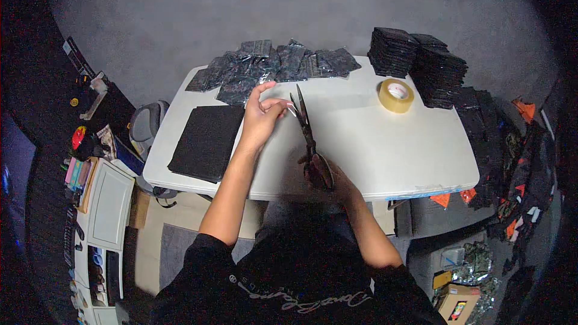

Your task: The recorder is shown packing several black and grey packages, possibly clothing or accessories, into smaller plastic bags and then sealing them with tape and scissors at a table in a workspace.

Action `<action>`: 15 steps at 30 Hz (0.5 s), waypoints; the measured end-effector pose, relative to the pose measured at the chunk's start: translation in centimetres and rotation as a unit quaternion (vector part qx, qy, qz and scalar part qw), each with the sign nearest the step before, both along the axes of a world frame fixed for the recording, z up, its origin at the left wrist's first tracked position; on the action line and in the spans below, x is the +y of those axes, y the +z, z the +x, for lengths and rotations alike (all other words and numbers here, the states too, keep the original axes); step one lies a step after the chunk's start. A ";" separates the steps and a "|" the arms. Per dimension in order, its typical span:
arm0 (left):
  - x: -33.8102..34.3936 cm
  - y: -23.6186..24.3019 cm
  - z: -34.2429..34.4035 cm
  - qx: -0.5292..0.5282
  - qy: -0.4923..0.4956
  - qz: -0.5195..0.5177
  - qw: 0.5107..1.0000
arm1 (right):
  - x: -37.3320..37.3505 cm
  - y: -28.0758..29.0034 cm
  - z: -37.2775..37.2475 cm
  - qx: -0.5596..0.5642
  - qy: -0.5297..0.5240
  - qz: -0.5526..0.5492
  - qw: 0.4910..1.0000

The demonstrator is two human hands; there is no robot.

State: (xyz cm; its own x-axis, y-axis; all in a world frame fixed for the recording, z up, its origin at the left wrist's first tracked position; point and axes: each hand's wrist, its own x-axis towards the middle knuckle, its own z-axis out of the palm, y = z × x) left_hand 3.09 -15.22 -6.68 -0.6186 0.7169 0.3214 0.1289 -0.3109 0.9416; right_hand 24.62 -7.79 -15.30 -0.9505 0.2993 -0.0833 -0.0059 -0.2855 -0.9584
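My left hand (259, 123) is raised over the white table, thumb and fingers pinched on a thin white strip (292, 109). The strip is too small to tell its kind. In my right hand (337, 183), low over the table's front edge, is a pair of dark scissors (306, 129). Their blades point away from me and stand apart, close to the strip; I cannot tell whether they touch it. To the left of my left hand lies a flat stack of black sheets (206, 142). Beyond it, dark packets in shiny clear plastic (292, 63) are heaped along the far edge.
A roll of clear yellowish tape (395, 96) lies on the right of the white table (373, 150). Tall stacks of black folded pieces (438, 72) stand at the far right. A cardboard box (459, 306) sits at lower right, a white cabinet (108, 204) and a grey chair (147, 125) at left.
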 end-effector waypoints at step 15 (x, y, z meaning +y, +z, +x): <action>-0.2 -0.4 0.0 -0.006 -0.004 -0.004 1.000 | -0.1 -0.2 -0.2 0.023 -0.018 -0.051 0.998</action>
State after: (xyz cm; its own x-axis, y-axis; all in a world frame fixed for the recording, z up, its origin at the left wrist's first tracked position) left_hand 3.09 -15.39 -7.04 -0.6164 0.7249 0.3075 0.1142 -0.3041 0.9458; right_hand 24.37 -7.86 -15.55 -0.9431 0.3247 -0.0719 -0.0604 -0.3798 -0.9231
